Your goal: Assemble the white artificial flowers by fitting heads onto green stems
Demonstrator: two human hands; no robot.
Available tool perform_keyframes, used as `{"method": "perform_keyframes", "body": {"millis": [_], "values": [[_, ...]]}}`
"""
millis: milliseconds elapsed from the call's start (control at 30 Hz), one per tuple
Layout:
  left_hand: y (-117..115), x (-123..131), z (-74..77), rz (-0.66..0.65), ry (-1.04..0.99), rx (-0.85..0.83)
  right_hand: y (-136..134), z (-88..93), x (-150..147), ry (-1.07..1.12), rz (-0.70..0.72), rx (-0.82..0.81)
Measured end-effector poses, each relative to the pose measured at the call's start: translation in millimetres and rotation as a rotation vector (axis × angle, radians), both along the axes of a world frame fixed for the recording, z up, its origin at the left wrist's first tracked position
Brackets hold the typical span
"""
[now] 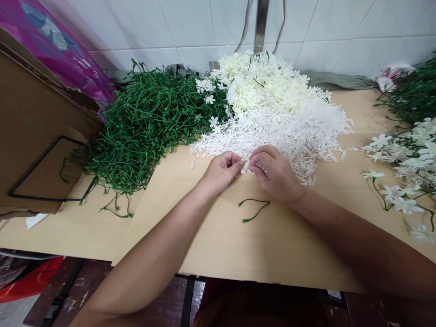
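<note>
A small white artificial flower (pixel 245 166) is pinched between the fingertips of my two hands, over the front edge of a heap of thin white plastic pieces (pixel 272 134). My left hand (pixel 225 171) is closed on its left side. From the right, my right hand (pixel 274 171) grips it with thumb and fingers; some fingertips are partly hidden. On the board just below lies one bent green stem (pixel 259 210). Behind the white pieces rises a pile of cream flower heads (pixel 269 81). A large tangle of green stems (pixel 150 122) spreads to the left.
Flowers with stems attached (pixel 405 200) lie at the right, near more green stems (pixel 415 86). A cardboard box (pixel 37 122) and a purple bag (pixel 68 50) stand at the left. The wooden tabletop (pixel 238 254) ends close to me; a tiled wall (pixel 190 27) is behind.
</note>
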State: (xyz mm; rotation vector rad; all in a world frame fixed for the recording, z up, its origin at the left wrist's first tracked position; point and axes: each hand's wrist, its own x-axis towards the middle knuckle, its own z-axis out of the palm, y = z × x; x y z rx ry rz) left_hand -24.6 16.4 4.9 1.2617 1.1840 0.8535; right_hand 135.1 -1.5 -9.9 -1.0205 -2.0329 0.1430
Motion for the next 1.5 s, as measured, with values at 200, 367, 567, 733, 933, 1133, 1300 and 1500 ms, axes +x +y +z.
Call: {"method": "perform_keyframes", "body": {"millis": [200,367,567,733,933,1133,1300,1500], "values": [[-1,1,3.4,0.011,0.003,-0.025,-1,-0.2,0,-0.004,0.008,0.004],[-1,2,4.4,0.005,-0.018,-0.028,-2,-0.3,-1,0.007,-0.018,0.003],[-2,2,4.7,0.012,-0.013,-0.014,-3,-2.1,-3,-0.076,-0.001,0.014],[-2,1,3.8,-0.023,-0.027,0.004,-1,-4.5,-3,0.103,0.016,-0.129],[-4,1,5.7,-0.038,-0.061,0.076,-3,4.9,-3,0.191,0.015,-0.375],[-4,-16,15.6,-0.257,0.086,0.169,2,9.9,-1,0.376,0.054,-0.459],[-9,-31,16.5,-0.786,0.432,0.403,7,8.4,5,0.646,0.152,-0.703],[-19,-24,19.5,-0.945,0.628,0.61,9,8.0,6,0.812,0.2,-0.804]]}}
